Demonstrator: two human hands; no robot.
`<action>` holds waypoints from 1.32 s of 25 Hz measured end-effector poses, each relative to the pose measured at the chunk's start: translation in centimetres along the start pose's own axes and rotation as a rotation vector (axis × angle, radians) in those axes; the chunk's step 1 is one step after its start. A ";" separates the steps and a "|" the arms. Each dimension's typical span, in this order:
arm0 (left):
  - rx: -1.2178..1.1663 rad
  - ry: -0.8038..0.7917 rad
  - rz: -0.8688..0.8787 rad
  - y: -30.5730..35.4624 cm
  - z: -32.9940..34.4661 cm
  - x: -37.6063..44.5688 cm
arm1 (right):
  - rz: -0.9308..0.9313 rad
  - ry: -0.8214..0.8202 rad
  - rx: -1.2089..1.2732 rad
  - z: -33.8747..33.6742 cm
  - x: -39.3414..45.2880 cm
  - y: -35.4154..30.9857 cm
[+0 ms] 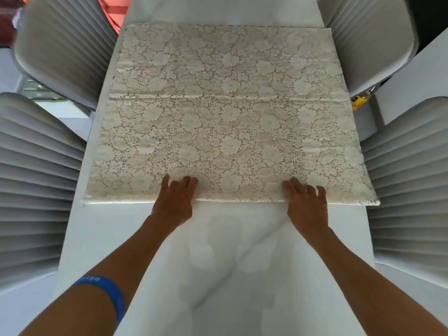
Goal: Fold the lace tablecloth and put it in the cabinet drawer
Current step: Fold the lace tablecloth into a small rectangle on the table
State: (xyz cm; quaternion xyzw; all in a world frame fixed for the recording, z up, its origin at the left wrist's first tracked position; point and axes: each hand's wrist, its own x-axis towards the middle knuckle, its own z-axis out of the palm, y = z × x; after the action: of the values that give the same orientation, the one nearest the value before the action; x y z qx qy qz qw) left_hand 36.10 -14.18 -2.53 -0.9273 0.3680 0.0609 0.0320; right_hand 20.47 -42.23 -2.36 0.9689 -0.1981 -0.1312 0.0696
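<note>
The cream lace tablecloth (228, 112) lies flat on the long white table (150, 275), folded into a wide rectangle with a crease running across its middle. Both of my hands are on its near edge. My left hand (175, 198) rests flat there, left of centre, fingers stretched forward onto the lace. My right hand (306, 201) presses down right of centre, fingers straight. No cabinet or drawer is in view.
Grey ribbed chairs flank the table: two on the left (36, 178) (65, 44) and two on the right (409, 170) (371, 37). A small yellow and orange object (361, 100) shows between the right chairs. Bare table surface stretches between me and the cloth.
</note>
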 end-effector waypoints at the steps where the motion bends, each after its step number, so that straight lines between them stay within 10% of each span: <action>1: 0.029 0.019 0.005 0.2 0.2 -0.1 | 0.004 0.002 -0.014 0.1 0.2 0.4; 12: 0.053 -0.192 -0.085 2.8 -0.7 -7.2 | -0.047 -0.171 0.032 -0.5 -7.6 0.6; 20: -0.161 -0.746 -0.008 4.1 -4.1 -20.3 | -0.032 -0.532 0.084 -1.4 -22.7 -2.4; 33: -0.038 -0.180 -0.048 1.9 -9.4 -12.4 | 0.178 -0.193 0.160 -5.5 -15.5 -0.9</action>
State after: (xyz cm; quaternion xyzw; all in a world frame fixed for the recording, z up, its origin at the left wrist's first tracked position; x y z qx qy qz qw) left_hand 26.70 -8.17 8.40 -0.9270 0.3402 0.1502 0.0489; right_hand 8.58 -34.74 6.23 0.9328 -0.2988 -0.2007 -0.0160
